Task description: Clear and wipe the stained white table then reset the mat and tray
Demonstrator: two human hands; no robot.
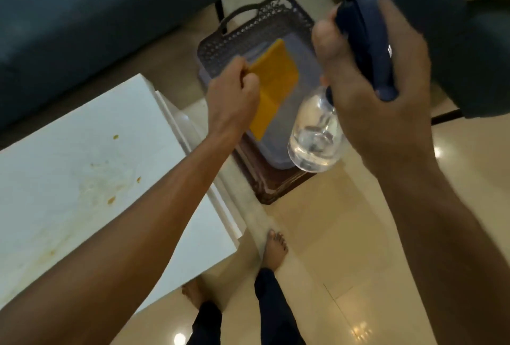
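stained white table [82, 157] cut off left; right hand [369, 90] hides bottle neck.

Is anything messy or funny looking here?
Yes. The white table has brownish-orange stains and crumbs smeared across its top. Also, the tray sits on the floor, not on the table.

No text, label, brand, number or sign can be read anywhere.

Bare forearms, bare feet [274, 248], dark trousers [271, 306].
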